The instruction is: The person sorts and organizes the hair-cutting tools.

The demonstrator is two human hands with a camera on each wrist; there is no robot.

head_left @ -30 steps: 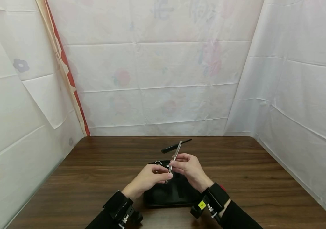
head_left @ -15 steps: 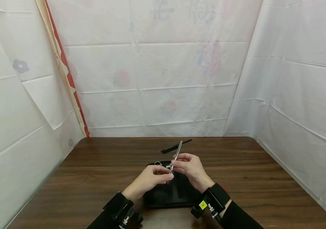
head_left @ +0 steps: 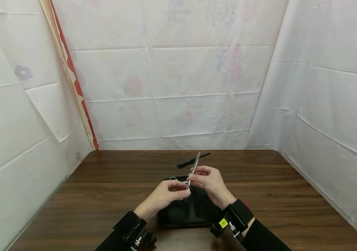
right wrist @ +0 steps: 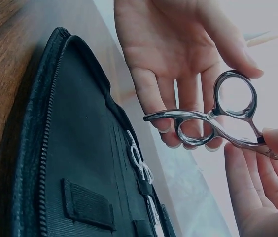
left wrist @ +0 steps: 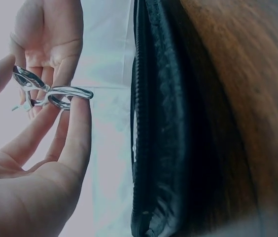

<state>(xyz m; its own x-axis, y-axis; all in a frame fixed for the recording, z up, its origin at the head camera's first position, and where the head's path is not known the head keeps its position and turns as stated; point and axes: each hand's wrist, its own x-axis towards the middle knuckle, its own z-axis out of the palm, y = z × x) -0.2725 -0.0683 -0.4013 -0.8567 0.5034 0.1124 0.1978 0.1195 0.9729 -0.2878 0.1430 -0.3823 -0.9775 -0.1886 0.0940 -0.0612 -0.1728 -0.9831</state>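
Both hands hold a pair of silver hairdressing scissors (head_left: 195, 166) above an open black zip case (head_left: 184, 218). My left hand (head_left: 162, 196) has its thumb on one finger ring and its fingers under the other. In the right wrist view these scissors (right wrist: 237, 142) show two rings and a curved finger rest, which touches the left hand's fingers (right wrist: 151, 96). Near the pivot, my right hand (head_left: 210, 184) pinches them between thumb and fingers. Their blades point up and away in the head view. The left wrist view shows the rings (left wrist: 70, 91) from their end.
A second pair of scissors (right wrist: 151, 197) sits in a strap inside the case, beside an elastic loop (right wrist: 87, 205). Behind the case a black comb (head_left: 186, 163) lies on the wooden table (head_left: 119, 174). White sheets (head_left: 172, 115) enclose the back and sides.
The scissors have shifted slightly upward and away between the hands, and less of their handle end shows below the left thumb. Both hands keep their hold; case and comb stay put.
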